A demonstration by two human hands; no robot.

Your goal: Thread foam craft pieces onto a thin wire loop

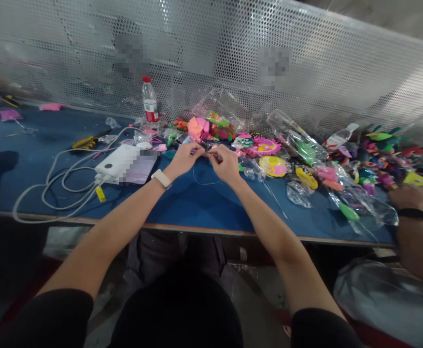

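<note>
Small piece [204,152] is at my fingertips, over the middle of the worktop [197,208], nearer the back edge than the front. Left hand [187,158] and right hand [226,163] nearly meet there, thumbs and fingers of both pinched closed on it. Room: bare blue strip between my forearms, running from below my hands to the front edge. Back edge tight, packed with bits up to the perforated panel [204,53]. Piece itself: tiny, mostly covered by my fingers, shape and colour can't tell. Thin pale thread [201,183] loops down below it.

Just behind my hands: pink and orange shape [199,128] amid clear wrappers. Right of them, yellow-and-pink disc [272,166], then a colourful heap [381,162] toward the right end. Clear bag [373,200] reaches near the front edge; another person's hand [410,197] beside it.

Left: white power bank [115,162], its cables [45,198] looping to the front edge. Yellow-and-black cutters [84,143] behind it. Red-capped bottle [149,102] upright by the back edge.
</note>
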